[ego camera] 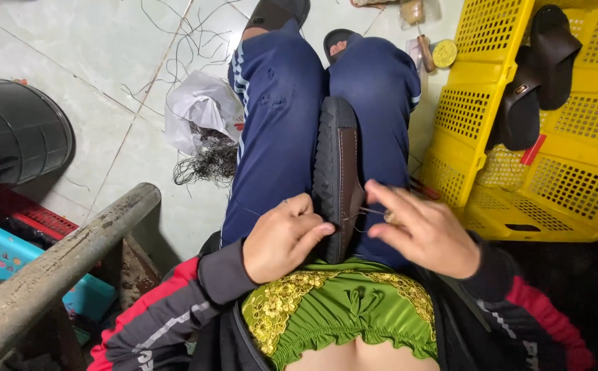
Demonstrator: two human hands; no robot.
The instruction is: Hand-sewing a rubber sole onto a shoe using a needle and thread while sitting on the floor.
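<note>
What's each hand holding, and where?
Left hand grips the brown shoe at its sole edge, near end. Right hand pinches a thin needle or thread.

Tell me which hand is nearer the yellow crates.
Right. The right hand works at the brown shoe on the side facing the yellow crates; the left hand is across the shoe, farther away.
</note>
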